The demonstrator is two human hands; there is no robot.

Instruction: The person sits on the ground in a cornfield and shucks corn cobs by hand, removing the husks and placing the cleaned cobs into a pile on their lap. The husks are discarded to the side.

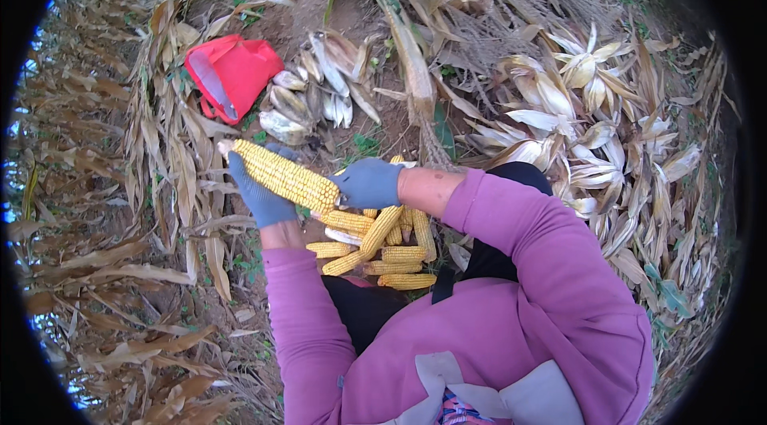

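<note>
A husked yellow ear of corn (pixel 286 176) is held slantwise in front of me, its pale stalk end up and to the left. My left hand (pixel 265 189), in a blue-grey glove, is wrapped round it from beneath, so most of its fingers are hidden behind the kernels. My right hand (pixel 369 184), gloved alike, is closed at the ear's lower right tip. Small dark marks show on this glove near the thumb. Just below the hands lies a heap of husked yellow ears (pixel 383 243) on the ground between my legs.
A red bag (pixel 233 73) lies ahead on the left, beside several ears in pale husks (pixel 292 101). Empty-looking husks (pixel 591 137) form a large pile on the right. Dry stalks (pixel 411 49) lie ahead, and standing dry corn plants (pixel 80 209) line the left.
</note>
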